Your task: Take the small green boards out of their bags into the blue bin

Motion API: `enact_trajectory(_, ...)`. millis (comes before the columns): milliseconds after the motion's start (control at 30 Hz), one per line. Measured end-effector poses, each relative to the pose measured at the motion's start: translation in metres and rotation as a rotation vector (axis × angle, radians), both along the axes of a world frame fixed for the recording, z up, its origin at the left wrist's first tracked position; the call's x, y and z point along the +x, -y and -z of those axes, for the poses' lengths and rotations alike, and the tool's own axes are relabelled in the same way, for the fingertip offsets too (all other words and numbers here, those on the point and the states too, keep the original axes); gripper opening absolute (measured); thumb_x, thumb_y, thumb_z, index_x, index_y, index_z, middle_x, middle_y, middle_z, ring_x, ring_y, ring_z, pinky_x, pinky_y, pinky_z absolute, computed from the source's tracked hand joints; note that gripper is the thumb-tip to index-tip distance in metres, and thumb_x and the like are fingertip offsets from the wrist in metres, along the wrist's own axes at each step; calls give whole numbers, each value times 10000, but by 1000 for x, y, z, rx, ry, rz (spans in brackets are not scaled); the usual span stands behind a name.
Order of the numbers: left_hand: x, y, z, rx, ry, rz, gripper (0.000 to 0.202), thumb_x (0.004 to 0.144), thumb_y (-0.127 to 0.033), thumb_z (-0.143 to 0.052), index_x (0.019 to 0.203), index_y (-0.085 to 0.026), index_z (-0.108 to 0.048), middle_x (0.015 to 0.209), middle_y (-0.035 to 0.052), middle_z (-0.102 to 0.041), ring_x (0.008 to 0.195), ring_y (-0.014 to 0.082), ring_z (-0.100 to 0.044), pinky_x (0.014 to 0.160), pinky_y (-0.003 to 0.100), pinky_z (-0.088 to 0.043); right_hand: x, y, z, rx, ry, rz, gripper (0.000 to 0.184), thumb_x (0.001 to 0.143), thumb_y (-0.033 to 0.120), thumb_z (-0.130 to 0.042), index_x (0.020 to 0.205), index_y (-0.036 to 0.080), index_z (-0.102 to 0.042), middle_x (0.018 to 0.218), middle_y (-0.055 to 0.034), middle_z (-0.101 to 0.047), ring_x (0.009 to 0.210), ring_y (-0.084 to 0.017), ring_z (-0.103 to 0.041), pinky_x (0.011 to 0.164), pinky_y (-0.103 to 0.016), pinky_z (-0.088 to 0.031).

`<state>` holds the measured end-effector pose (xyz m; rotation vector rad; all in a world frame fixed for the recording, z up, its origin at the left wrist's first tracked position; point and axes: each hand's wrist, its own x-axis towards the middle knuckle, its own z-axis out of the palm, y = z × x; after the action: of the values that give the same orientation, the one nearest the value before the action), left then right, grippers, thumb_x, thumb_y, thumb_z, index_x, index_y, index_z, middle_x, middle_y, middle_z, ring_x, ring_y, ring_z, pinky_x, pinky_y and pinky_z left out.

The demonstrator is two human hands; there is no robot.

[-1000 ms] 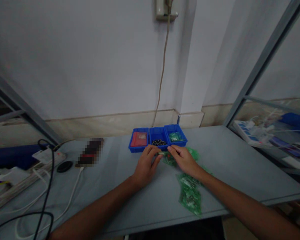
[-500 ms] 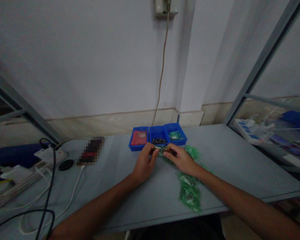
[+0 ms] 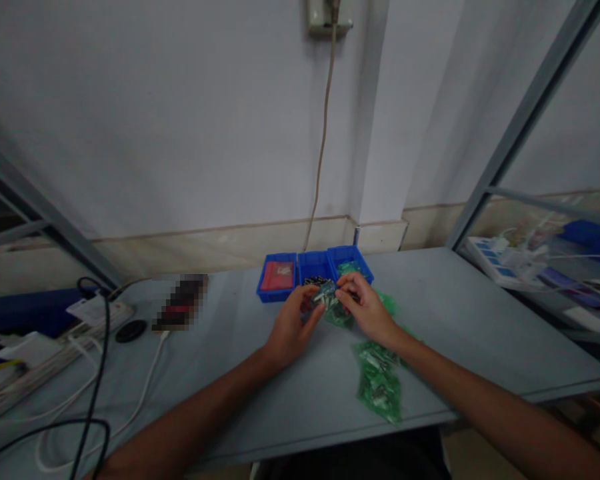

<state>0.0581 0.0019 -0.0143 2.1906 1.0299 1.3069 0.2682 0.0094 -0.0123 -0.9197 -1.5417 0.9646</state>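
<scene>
Grey table (image 3: 445, 313) — pale wall (image 3: 180, 113), blue trays (image 3: 314, 268) at back.

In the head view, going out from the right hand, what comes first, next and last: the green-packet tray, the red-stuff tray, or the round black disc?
1. Green-packet tray: just behind the right hand, which pinches a small part.
2. Red-stuff tray: further left, past the middle tray.
3. Round black disc: far left.
</scene>
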Motion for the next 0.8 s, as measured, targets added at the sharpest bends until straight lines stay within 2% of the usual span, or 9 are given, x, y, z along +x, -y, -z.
enact_trajectory(67, 0, 0, 1, -7, 2, -7, 418, 1022, -255, -637, 1420, -231, -512, 1077, 50, -658, 846, 171, -615, 817, 316, -537, 0, 0, 0, 9, 0, -1, 258, 1010, 471, -631, 1108, 256, -529, 745, 47, -494, 648, -169, -491, 599, -287, -401)
enact_trajectory(133, 0, 1, 1, 22, -24, 4, 430, 1026, -229, -621, 1441, -248, -514, 1049, 43, -642, 849, 174, -612, 831, 325, -540, 1, 0, -1, 11, -3, 1, 251, 1009, 464, -631, 1099, 255, -527, 734, 52, -481, 643, -168, -484, 597, -287, -393)
enact_trajectory(267, -1, 1, 0, 74, -65, 48, 393, 1022, -143, -576, 1399, -257, -566, 1103, 61, -630, 906, 182, -616, 885, 346, -545, 1, -1, -2, 14, -3, 18, 226, 1006, 442, -635, 1076, 250, -537, 751, 46, -493, 645, -165, -485, 594, -288, -386)
enact_trajectory(467, 0, 1, -1, 80, -54, 73, 444, 969, -61, -582, 1367, -258, -590, 1195, 75, -618, 926, 178, -618, 907, 354, -564, 1, -1, -1, 39, 4, 10, 210, 1028, 437, -618, 1094, 253, -542, 736, 52, -495, 622, -160, -486, 582, -289, -371)
enact_trajectory(800, -1, 1, -1, 77, -54, 62, 484, 924, -41, -633, 1353, -263, -599, 1226, 77, -613, 970, 189, -599, 910, 349, -563, 1, -3, 2, 54, 25, 10, 195, 1026, 429, -632, 1013, 236, -599, 795, 23, -515, 665, -158, -481, 606, -287, -383)
